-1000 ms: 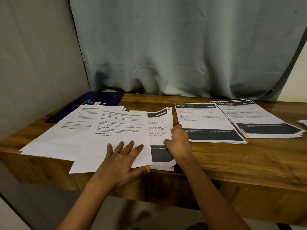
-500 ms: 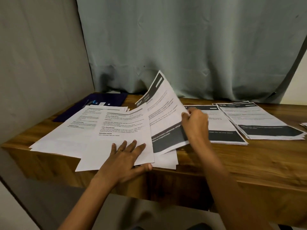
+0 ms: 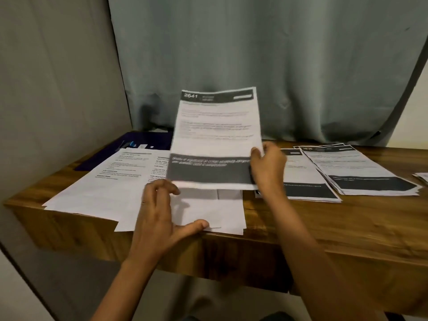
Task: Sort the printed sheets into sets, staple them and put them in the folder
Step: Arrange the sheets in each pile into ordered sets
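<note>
My right hand [image 3: 268,170] pinches the right edge of a printed sheet [image 3: 215,135] with dark bands at top and bottom, held upright above the table. My left hand [image 3: 162,212], fingers spread and curled, hovers at the sheet's lower left corner, over white sheets [image 3: 208,209] lying at the table's front edge. More text sheets [image 3: 111,179] spread to the left. Two piles of dark-banded sheets [image 3: 308,179] [image 3: 361,170] lie to the right. A dark blue folder [image 3: 148,140] lies at the back left with a small blue stapler-like item [image 3: 129,144] on it.
The wooden table [image 3: 335,228] has its front edge close to me. A grey wall stands on the left and a grey-green curtain [image 3: 254,54] hangs behind. Another bit of paper [image 3: 421,177] shows at the far right edge.
My right hand has lifted the dark-banded sheet off the pile and turned it upright, facing me. My left hand rose from lying flat on the white sheets.
</note>
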